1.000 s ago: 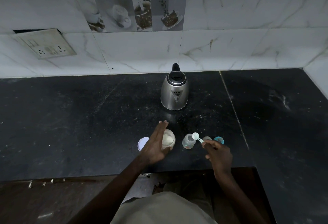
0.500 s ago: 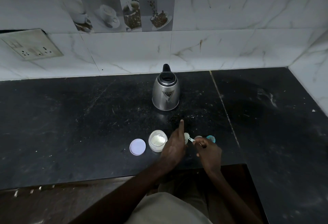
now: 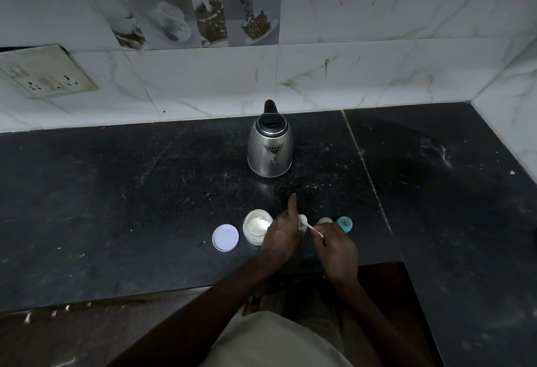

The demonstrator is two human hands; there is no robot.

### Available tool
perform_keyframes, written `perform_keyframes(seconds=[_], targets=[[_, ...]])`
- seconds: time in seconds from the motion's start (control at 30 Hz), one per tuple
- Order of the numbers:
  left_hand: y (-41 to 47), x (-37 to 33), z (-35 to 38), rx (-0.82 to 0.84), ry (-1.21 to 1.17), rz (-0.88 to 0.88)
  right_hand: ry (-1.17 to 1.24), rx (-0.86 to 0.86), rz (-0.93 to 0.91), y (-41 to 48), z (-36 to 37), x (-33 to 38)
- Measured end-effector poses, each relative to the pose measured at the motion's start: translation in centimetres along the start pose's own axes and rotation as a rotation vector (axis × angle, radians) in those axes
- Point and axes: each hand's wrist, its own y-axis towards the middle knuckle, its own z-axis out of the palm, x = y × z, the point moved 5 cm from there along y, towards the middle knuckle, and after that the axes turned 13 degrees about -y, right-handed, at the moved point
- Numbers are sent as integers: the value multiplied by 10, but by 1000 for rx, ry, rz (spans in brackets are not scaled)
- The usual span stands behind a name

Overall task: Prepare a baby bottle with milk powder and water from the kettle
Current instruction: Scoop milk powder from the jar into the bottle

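Powder dosing. The baby bottle (image 3: 302,231), set on the surface (image 3: 145,207) in front of the kettle (image 3: 270,148) on the person's side, is steadied by the left hand (image 3: 280,239). Its fingers are curled round the bottle, with the index finger left straight. The scoop (image 3: 309,225) is pinched by its handle in the right hand (image 3: 337,246) and held at the bottle's mouth — presumably so that powder falls straight in. The open powder jar (image 3: 257,225) is kept front-left of the kettle, within reach.

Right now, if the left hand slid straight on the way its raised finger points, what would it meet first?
Past the left hand, only bare counter, then probably the kettle, though it might just slip past its right side.
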Motion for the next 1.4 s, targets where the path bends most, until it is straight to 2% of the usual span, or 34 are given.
perform_keyframes(seconds=[0.1,0.2,0.3,0.77,1.03,1.4], targets=[[1,0,-2,16,-9,-9,-199,-24,-115,-4,-1,7],[1,0,-3,31,-10,-2,-347,74,-234,-7,10,7],[2,0,-3,37,-28,-4,-313,111,-238,-8,14,5],[2,1,-2,21,-20,17,-300,72,-247,-5,-4,14],[1,0,-4,21,-13,6,-299,76,-190,-7,-2,22],[2,8,-1,26,-93,-3,-277,84,-183,-1,-8,15]])
